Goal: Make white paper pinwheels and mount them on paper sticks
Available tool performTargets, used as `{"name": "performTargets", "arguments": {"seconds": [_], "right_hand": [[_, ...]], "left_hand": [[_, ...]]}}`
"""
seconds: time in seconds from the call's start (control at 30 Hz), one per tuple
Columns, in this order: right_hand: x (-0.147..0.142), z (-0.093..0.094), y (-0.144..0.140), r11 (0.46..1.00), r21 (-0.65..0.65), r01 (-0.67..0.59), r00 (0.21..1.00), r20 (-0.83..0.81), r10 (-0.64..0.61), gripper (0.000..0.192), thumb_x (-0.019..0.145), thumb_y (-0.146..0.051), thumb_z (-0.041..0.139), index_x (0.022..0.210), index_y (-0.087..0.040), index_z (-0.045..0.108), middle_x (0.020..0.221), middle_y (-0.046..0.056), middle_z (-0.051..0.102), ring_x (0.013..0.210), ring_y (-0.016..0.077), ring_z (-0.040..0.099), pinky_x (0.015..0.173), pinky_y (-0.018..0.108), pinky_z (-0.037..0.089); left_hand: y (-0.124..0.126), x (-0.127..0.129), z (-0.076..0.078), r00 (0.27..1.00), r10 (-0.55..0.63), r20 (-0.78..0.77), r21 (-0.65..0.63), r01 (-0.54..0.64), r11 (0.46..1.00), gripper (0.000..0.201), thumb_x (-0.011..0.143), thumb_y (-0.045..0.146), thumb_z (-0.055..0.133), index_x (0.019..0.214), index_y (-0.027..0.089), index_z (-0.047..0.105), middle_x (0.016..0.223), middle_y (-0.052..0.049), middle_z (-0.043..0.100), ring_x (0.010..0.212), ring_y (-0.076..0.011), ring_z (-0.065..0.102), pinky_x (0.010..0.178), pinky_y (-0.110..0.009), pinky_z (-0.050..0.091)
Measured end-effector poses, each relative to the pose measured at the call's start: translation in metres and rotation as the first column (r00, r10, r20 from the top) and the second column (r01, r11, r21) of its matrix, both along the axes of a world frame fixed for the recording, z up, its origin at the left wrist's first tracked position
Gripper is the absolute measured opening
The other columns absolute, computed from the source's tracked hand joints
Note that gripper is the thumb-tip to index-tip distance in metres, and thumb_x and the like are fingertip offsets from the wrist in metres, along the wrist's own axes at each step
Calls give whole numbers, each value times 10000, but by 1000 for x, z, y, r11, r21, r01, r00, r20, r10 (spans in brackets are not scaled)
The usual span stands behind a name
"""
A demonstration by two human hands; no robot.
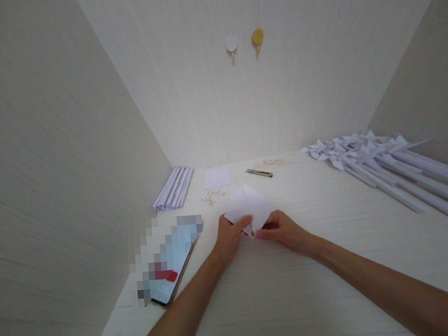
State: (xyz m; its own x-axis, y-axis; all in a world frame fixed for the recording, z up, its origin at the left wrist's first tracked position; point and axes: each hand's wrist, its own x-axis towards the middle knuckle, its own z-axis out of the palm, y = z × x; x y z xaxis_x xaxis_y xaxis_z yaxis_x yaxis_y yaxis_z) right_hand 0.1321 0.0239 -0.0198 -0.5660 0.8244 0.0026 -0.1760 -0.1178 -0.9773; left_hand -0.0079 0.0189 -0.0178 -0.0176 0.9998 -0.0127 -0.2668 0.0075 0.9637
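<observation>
Between my two hands, just above the table, is a sheet of white paper point(245, 203) with a slit or fold line and a corner curled inward. My left hand point(230, 234) grips its left side, the thumb lying across the front near the middle. With thumb and fingers, my right hand point(280, 230) pinches the lower right corner. The tips of the fingers behind the paper are hidden. Beyond the paper lie thread snips point(259, 173), a flat white paper piece point(217, 178) and a scatter of small thin sticks or pins point(211, 197).
At the right lies a pile of paper pinwheels point(384, 162) on rolled sticks. Rolled paper tubes point(174, 188) lie at the back left. A phone point(173, 269), partly blurred, is beside my left forearm. Walls enclose the table; two hooks point(257, 37) hang on the back one.
</observation>
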Motion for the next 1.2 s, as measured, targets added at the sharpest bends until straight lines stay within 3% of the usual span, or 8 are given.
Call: {"name": "performTargets", "arguments": {"seconds": [0.33, 0.47, 0.57, 0.8, 1.03, 1.2], "right_hand": [[-4, 6, -2, 998, -3, 61, 998, -11, -61, 104, 562, -212, 683, 629, -145, 643, 589, -25, 599, 583, 91, 506, 585, 231, 348], [-2, 8, -4, 999, 36, 26, 999, 32, -28, 111, 573, -211, 671, 546, -134, 595, 520, -41, 532, 507, 67, 433, 515, 218, 295], [-4, 10, -4, 994, 66, 90, 993, 72, -94, 141, 578, -235, 664, 548, -133, 571, 499, -48, 489, 489, 63, 394, 488, 215, 266], [-14, 6, -6, 959, 167, 231, 967, 71, -245, 233, 631, -377, 616, 631, -146, 582, 541, -28, 499, 518, 90, 410, 509, 235, 312], [-15, 9, -10, 960, 137, 244, 970, -20, -243, 260, 574, -403, 652, 626, -152, 609, 620, 5, 602, 600, 130, 516, 614, 270, 388], [-14, 8, -10, 938, 178, 297, 944, 95, -317, 281, 565, -419, 650, 539, -152, 568, 455, -43, 467, 444, 75, 377, 457, 228, 301]], "left_hand": [[1, 2, 1, 994, 110, -30, -6, -110, 994, 196, 525, 267, 682, 558, 116, 561, 494, 4, 546, 431, -87, 457, 410, -211, 348], [4, -1, 3, 975, 220, 12, 3, -220, 975, 203, 527, 269, 679, 571, 122, 547, 502, 19, 534, 438, -77, 452, 394, -190, 336], [7, -3, 4, 962, 270, 45, 20, -272, 962, 206, 531, 271, 680, 592, 124, 548, 528, 24, 540, 446, -67, 451, 383, -175, 322], [-2, 9, 3, 977, 215, 17, 10, -215, 977, 205, 543, 280, 679, 593, 116, 567, 521, 12, 548, 448, -75, 459, 402, -190, 345], [-5, 14, 2, 983, 180, -20, -8, -180, 984, 225, 546, 303, 669, 613, 110, 575, 542, -7, 558, 466, -84, 465, 411, -198, 354], [-6, 13, 5, 986, 165, 23, -29, -165, 986, 216, 537, 283, 671, 618, 113, 567, 545, -1, 557, 463, -82, 467, 412, -196, 351]]}}
